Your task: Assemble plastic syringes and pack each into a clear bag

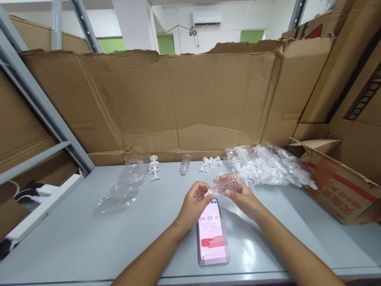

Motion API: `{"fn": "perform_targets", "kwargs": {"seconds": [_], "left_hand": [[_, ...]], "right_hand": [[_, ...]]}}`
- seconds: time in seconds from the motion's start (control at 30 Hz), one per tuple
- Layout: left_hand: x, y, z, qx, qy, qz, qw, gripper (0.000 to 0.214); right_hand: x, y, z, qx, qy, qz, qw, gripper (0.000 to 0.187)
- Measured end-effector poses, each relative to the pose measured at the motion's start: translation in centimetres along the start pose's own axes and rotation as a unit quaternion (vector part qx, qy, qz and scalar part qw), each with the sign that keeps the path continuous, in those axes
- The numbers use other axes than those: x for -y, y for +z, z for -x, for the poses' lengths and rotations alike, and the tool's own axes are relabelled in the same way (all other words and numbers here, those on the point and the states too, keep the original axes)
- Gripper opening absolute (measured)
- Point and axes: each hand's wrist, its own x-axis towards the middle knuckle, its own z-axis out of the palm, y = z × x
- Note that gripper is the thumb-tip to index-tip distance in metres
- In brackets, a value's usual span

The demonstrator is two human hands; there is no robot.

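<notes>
My right hand is wrapped round a clear ribbed plastic syringe barrel, held sideways above the table. At the barrel's left end, the fingertips of my left hand pinch a small white nozzle. Whether the nozzle is fixed to the barrel I cannot tell. Beyond my hands, a pile of small white nozzles lies loose. A second clear barrel and a white plunger with round discs are to the left of that pile.
A phone showing a timer lies below my hands. Bagged white parts are at the back right, beside an open cardboard box. A clear bag and a power strip are left. Cardboard walls the back.
</notes>
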Motion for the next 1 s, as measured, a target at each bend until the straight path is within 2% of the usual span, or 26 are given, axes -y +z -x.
{"fn": "perform_targets", "kwargs": {"seconds": [0.13, 0.23, 0.37, 0.47, 0.6, 0.77, 0.87, 1.0], "left_hand": [[-0.08, -0.16, 0.51, -0.032, 0.108, -0.17, 0.979, 0.015], [-0.35, -0.25, 0.69, -0.025, 0.143, -0.177, 0.974, 0.01], [-0.38, -0.21, 0.67, -0.011, 0.147, -0.169, 0.974, 0.008], [-0.12, -0.18, 0.6, -0.031, 0.119, -0.187, 0.975, 0.014], [0.17, -0.25, 0.42, -0.044, 0.081, -0.175, 0.98, 0.017], [0.36, -0.26, 0.07, -0.049, 0.028, -0.077, 0.995, 0.018], [0.25, -0.17, -0.01, -0.053, 0.048, -0.059, 0.996, 0.018], [-0.32, -0.05, 0.2, -0.062, 0.108, -0.104, 0.987, 0.013]], "right_hand": [[0.38, 0.38, 0.05, -0.004, 0.017, -0.039, 0.999, 0.045], [0.54, 0.49, 0.0, 0.014, 0.041, -0.087, 0.995, 0.033], [0.19, 0.23, -0.22, 0.015, 0.078, -0.125, 0.989, 0.018], [-0.02, 0.18, -0.25, 0.016, 0.07, -0.136, 0.988, 0.013], [0.14, 0.45, -0.04, 0.022, 0.039, -0.12, 0.992, 0.021], [-0.02, 0.46, -0.05, 0.021, 0.051, -0.133, 0.99, 0.03], [-0.34, 0.35, -0.23, 0.015, 0.059, -0.15, 0.987, 0.026], [-0.4, 0.45, -0.28, 0.011, 0.049, -0.16, 0.986, 0.023]]}}
